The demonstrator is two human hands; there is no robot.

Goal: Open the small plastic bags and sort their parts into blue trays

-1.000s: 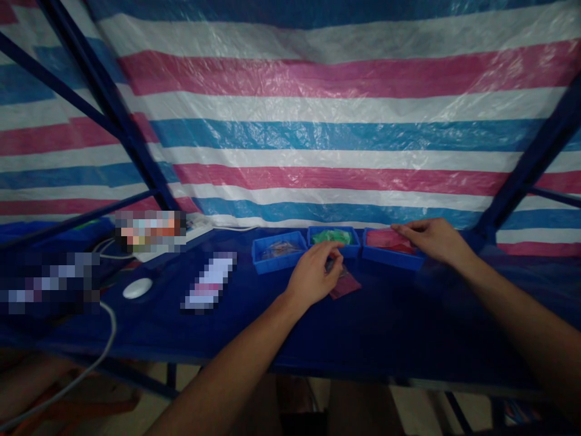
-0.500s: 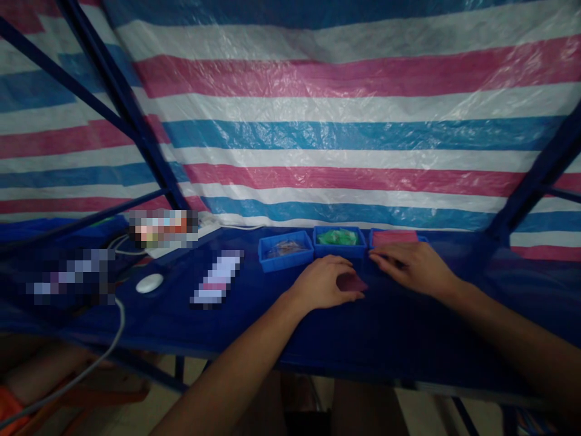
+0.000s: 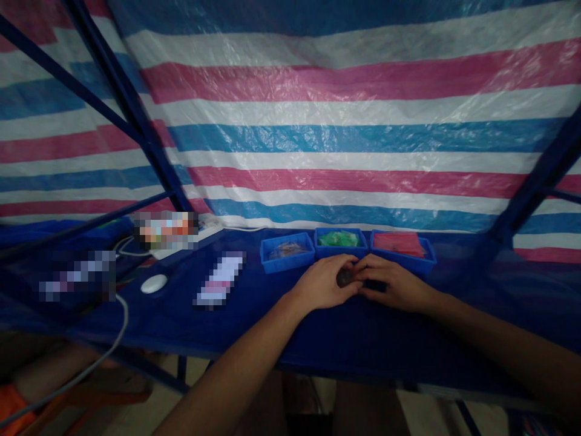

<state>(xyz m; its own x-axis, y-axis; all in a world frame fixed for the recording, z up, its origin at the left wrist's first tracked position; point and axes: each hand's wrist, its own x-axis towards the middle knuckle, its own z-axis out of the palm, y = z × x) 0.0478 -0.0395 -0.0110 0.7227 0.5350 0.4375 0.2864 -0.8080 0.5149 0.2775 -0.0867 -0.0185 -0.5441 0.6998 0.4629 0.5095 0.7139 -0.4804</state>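
My left hand (image 3: 323,283) and my right hand (image 3: 393,284) meet on the dark blue table (image 3: 372,336) just in front of the trays. Their fingertips are pinched together on a small dark reddish object (image 3: 345,277), mostly hidden by the fingers. Behind them stand three blue trays in a row: the left tray (image 3: 287,252) with brownish clear packets, the middle tray (image 3: 339,240) with green pieces, and the right tray (image 3: 403,248) with red pieces.
A white mouse (image 3: 154,283) with a grey cable lies at the left, near blurred-out items and a power strip (image 3: 205,229). A striped tarp hangs behind the table, and blue metal frame bars (image 3: 131,115) slant at both sides.
My right hand drew back from the red tray to the table and joined my left hand. The flat reddish piece under my left hand is now pinched between both hands.
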